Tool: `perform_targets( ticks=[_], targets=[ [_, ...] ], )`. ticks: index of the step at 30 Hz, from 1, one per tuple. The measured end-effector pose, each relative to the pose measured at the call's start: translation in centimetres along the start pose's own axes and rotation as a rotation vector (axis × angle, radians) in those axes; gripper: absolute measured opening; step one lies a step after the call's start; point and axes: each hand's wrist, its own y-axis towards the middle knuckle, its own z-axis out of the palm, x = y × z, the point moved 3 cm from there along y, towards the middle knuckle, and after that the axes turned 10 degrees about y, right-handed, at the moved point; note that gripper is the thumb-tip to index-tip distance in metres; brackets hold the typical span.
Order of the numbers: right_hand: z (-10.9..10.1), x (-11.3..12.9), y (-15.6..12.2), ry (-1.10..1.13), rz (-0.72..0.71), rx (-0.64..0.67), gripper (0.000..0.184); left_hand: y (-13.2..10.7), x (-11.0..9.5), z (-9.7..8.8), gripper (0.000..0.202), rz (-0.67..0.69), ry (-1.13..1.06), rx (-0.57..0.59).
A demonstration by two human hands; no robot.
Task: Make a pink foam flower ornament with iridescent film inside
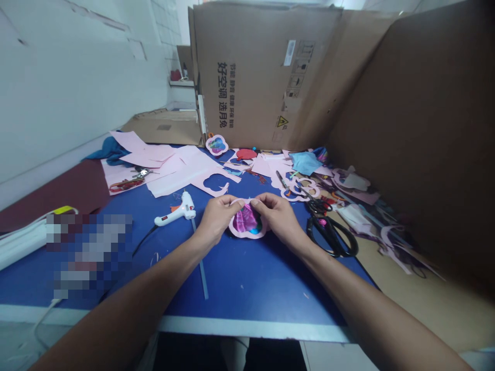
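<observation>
Both my hands meet over a pink flower-shaped paper frame [247, 222] with colourful fabric in its middle, lying on the blue table [240, 278]. My left hand [216, 216] pinches the frame's upper left edge with closed fingers. My right hand [278, 216] pinches its upper right edge the same way. A white hot glue gun [178, 212] lies just left of my left hand, and a clear glue stick [201, 263] lies under my left wrist.
Black scissors [330, 232] lie right of my right hand. Pink paper sheets [170, 167] and cut-out scraps [297, 188] cover the far table. A finished pink piece [217, 145] leans on the cardboard box wall [266, 72]. Cardboard [425, 129] closes the right side.
</observation>
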Motion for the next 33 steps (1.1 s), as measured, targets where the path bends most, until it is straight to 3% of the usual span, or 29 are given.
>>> perform_targets(
  ticks=[17,25,33],
  targets=[
    [0.2,0.3,-0.1,-0.016,0.005,0.062,0.038,-0.2,-0.1,0.2,0.032,-0.010,0.003,0.028],
    [-0.7,0.1,0.3,-0.042,-0.012,-0.015,0.037,0.2,-0.1,-0.1,0.050,-0.213,-0.134,0.127],
    [-0.8,-0.1,0.5,-0.031,-0.013,-0.023,0.038,-0.2,-0.2,0.3,0.040,-0.140,-0.035,0.183]
  ],
)
